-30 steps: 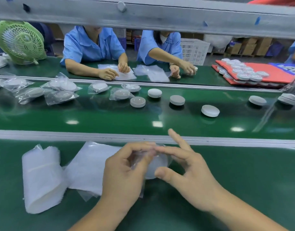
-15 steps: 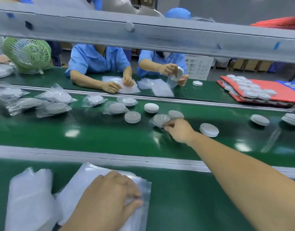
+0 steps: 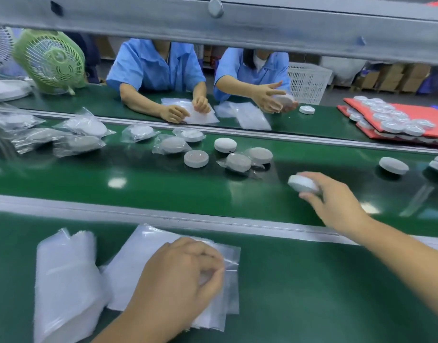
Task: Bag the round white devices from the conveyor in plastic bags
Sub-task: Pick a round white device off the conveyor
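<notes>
My right hand (image 3: 334, 201) holds a round white device (image 3: 303, 183) between thumb and fingers, lifted just above the green conveyor belt (image 3: 163, 184). My left hand (image 3: 178, 276) rests on the stack of clear plastic bags (image 3: 128, 263) in front of me and pinches the corner of the top bag. A freshly bagged device (image 3: 239, 162) lies on the belt next to a bare one (image 3: 260, 155). More bare devices (image 3: 196, 158) sit mid-belt, and another (image 3: 393, 165) lies at the right.
Several bagged devices (image 3: 85, 126) lie on the belt's left part. A second wad of bags (image 3: 64, 288) sits at my left. Two people in blue work opposite. A green fan (image 3: 50, 61) stands far left, and red trays (image 3: 398, 120) with devices far right. A metal rail (image 3: 213, 219) borders the belt.
My right hand let go of the bagged device on the belt, moved right and picked up a bare device. My left hand stayed on the bag stack, now pinching the top bag.
</notes>
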`<state>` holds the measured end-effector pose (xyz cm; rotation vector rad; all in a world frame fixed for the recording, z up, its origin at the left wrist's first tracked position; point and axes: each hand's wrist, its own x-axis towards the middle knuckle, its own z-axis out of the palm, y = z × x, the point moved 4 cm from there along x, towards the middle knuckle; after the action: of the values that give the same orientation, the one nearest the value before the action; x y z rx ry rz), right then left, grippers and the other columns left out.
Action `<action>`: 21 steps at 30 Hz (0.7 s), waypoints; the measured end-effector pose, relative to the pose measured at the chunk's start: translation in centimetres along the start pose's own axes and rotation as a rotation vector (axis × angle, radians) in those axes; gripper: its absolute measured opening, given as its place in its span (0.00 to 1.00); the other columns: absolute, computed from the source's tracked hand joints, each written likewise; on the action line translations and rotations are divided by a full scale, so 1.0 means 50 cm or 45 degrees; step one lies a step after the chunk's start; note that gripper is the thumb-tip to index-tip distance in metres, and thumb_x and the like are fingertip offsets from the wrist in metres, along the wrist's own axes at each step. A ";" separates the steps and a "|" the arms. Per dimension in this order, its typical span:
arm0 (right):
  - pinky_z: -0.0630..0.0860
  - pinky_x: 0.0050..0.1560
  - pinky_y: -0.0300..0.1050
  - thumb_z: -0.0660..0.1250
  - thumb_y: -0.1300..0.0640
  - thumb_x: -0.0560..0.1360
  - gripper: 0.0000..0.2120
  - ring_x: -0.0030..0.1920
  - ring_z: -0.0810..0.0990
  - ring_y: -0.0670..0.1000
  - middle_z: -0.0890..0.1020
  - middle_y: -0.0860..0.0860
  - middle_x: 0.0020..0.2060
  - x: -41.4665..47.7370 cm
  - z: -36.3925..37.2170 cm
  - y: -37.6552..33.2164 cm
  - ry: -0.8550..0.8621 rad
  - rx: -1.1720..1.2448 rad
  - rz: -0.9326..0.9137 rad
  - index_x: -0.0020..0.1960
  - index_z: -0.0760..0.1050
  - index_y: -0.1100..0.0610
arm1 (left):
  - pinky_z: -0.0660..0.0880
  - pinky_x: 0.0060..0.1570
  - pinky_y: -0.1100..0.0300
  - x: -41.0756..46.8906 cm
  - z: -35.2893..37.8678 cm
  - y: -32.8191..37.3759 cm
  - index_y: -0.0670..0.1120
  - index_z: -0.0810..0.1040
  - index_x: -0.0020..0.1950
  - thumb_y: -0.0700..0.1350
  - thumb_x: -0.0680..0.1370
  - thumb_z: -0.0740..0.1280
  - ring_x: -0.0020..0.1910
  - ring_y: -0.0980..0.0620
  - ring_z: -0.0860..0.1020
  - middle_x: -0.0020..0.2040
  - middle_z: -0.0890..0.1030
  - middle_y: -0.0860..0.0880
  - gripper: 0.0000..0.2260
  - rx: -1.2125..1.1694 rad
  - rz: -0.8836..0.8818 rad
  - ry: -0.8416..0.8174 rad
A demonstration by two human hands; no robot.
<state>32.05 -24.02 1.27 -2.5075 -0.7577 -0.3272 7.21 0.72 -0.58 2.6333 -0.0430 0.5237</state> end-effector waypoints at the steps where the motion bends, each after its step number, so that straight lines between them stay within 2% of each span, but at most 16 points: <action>1: 0.74 0.60 0.49 0.73 0.64 0.77 0.21 0.56 0.76 0.49 0.81 0.46 0.57 -0.041 -0.001 -0.047 -0.009 0.011 -0.217 0.66 0.79 0.49 | 0.75 0.48 0.66 0.002 -0.001 -0.005 0.63 0.85 0.43 0.60 0.72 0.66 0.49 0.68 0.75 0.44 0.79 0.73 0.09 -0.020 -0.059 0.022; 2: 0.73 0.62 0.49 0.73 0.66 0.75 0.22 0.58 0.75 0.49 0.79 0.44 0.58 -0.085 -0.002 -0.093 -0.006 -0.001 -0.425 0.63 0.82 0.47 | 0.73 0.50 0.67 0.006 -0.002 -0.010 0.63 0.86 0.44 0.60 0.73 0.66 0.51 0.68 0.75 0.45 0.79 0.74 0.09 -0.044 -0.114 0.034; 4: 0.70 0.62 0.44 0.69 0.65 0.74 0.21 0.58 0.75 0.49 0.77 0.43 0.57 -0.159 -0.003 -0.165 0.007 0.020 -0.682 0.61 0.82 0.43 | 0.72 0.52 0.68 0.012 -0.004 -0.016 0.64 0.85 0.44 0.60 0.73 0.66 0.54 0.69 0.74 0.46 0.79 0.75 0.08 -0.090 -0.191 0.051; 6: 0.71 0.61 0.41 0.66 0.62 0.75 0.19 0.57 0.77 0.49 0.78 0.43 0.58 -0.204 0.000 -0.215 0.001 0.127 -0.779 0.60 0.83 0.43 | 0.74 0.55 0.66 0.013 -0.006 -0.013 0.63 0.86 0.44 0.62 0.72 0.65 0.55 0.68 0.75 0.47 0.79 0.75 0.10 -0.160 -0.228 0.056; 7: 0.73 0.61 0.40 0.68 0.64 0.75 0.18 0.57 0.78 0.49 0.80 0.44 0.57 -0.219 0.005 -0.231 -0.008 0.190 -0.790 0.59 0.83 0.46 | 0.75 0.56 0.64 0.012 -0.004 -0.012 0.63 0.86 0.45 0.63 0.72 0.65 0.54 0.68 0.76 0.47 0.80 0.74 0.11 -0.211 -0.240 0.070; 9: 0.76 0.60 0.41 0.77 0.66 0.72 0.18 0.57 0.81 0.46 0.83 0.43 0.55 -0.238 0.016 -0.249 -0.010 0.344 -0.703 0.58 0.83 0.50 | 0.77 0.56 0.61 0.010 -0.003 -0.002 0.64 0.86 0.47 0.60 0.75 0.69 0.54 0.68 0.78 0.47 0.81 0.73 0.06 -0.336 -0.238 0.089; 11: 0.78 0.58 0.40 0.83 0.62 0.68 0.21 0.55 0.83 0.42 0.85 0.40 0.53 -0.250 0.022 -0.257 0.020 0.552 -0.505 0.56 0.82 0.46 | 0.78 0.56 0.59 0.006 0.002 0.017 0.64 0.85 0.51 0.60 0.77 0.69 0.55 0.64 0.80 0.50 0.83 0.68 0.06 -0.625 -0.190 -0.030; 13: 0.78 0.58 0.38 0.83 0.54 0.66 0.18 0.55 0.84 0.41 0.86 0.37 0.53 -0.256 0.022 -0.264 0.096 0.757 -0.348 0.53 0.84 0.44 | 0.77 0.54 0.64 -0.001 0.006 0.045 0.63 0.83 0.57 0.64 0.72 0.72 0.57 0.61 0.81 0.54 0.84 0.62 0.15 -0.940 -0.160 -0.251; 14: 0.77 0.60 0.38 0.81 0.50 0.67 0.14 0.58 0.83 0.41 0.85 0.36 0.55 -0.256 0.020 -0.269 0.133 0.811 -0.302 0.51 0.85 0.43 | 0.77 0.51 0.67 -0.006 0.007 0.052 0.65 0.81 0.59 0.65 0.68 0.75 0.56 0.62 0.81 0.55 0.84 0.62 0.20 -0.980 -0.162 -0.269; 15: 0.75 0.64 0.37 0.79 0.46 0.68 0.09 0.63 0.81 0.41 0.83 0.36 0.59 -0.254 0.020 -0.273 0.130 0.854 -0.253 0.48 0.86 0.42 | 0.77 0.48 0.70 -0.010 0.006 0.055 0.66 0.80 0.59 0.64 0.66 0.77 0.54 0.63 0.82 0.54 0.84 0.64 0.22 -0.935 -0.153 -0.195; 16: 0.72 0.67 0.37 0.77 0.42 0.68 0.07 0.68 0.76 0.41 0.80 0.36 0.65 -0.250 0.024 -0.277 0.059 0.925 -0.185 0.46 0.87 0.40 | 0.76 0.48 0.72 -0.011 0.002 0.060 0.67 0.80 0.59 0.60 0.68 0.77 0.53 0.64 0.82 0.53 0.84 0.65 0.20 -0.839 -0.117 -0.050; 17: 0.71 0.68 0.37 0.77 0.38 0.67 0.09 0.71 0.74 0.39 0.78 0.36 0.69 -0.249 0.031 -0.285 -0.074 1.048 -0.119 0.46 0.87 0.38 | 0.76 0.49 0.72 -0.011 -0.001 0.066 0.65 0.80 0.56 0.56 0.71 0.75 0.53 0.63 0.82 0.52 0.84 0.64 0.15 -0.786 -0.075 0.123; 18: 0.74 0.65 0.38 0.78 0.36 0.66 0.13 0.68 0.75 0.38 0.78 0.37 0.68 -0.248 0.039 -0.294 -0.218 1.167 -0.074 0.49 0.87 0.37 | 0.75 0.50 0.72 -0.012 -0.003 0.068 0.62 0.82 0.54 0.50 0.74 0.74 0.52 0.62 0.83 0.51 0.85 0.62 0.11 -0.800 -0.073 0.283; 19: 0.77 0.57 0.39 0.79 0.36 0.64 0.17 0.60 0.79 0.39 0.82 0.37 0.63 -0.247 0.044 -0.301 -0.304 1.214 -0.053 0.52 0.86 0.36 | 0.76 0.51 0.70 -0.011 -0.004 0.067 0.60 0.82 0.51 0.46 0.74 0.73 0.51 0.60 0.83 0.49 0.85 0.60 0.10 -0.855 -0.109 0.408; 20: 0.79 0.49 0.41 0.80 0.37 0.64 0.18 0.50 0.81 0.41 0.85 0.38 0.56 -0.241 0.043 -0.306 -0.315 1.185 -0.059 0.53 0.85 0.35 | 0.77 0.51 0.68 -0.009 -0.003 0.068 0.59 0.82 0.50 0.44 0.74 0.72 0.51 0.58 0.84 0.49 0.86 0.58 0.10 -0.935 -0.152 0.473; 21: 0.80 0.46 0.44 0.81 0.40 0.65 0.16 0.45 0.82 0.43 0.86 0.37 0.50 -0.230 0.037 -0.309 -0.280 1.121 -0.068 0.52 0.85 0.34 | 0.77 0.53 0.66 -0.006 0.000 0.069 0.59 0.82 0.50 0.44 0.75 0.71 0.52 0.56 0.84 0.50 0.86 0.57 0.10 -1.000 -0.181 0.485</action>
<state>14.00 -17.08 1.59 -1.6978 -0.8195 0.2378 6.52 -2.39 0.78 1.7354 0.0489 0.7618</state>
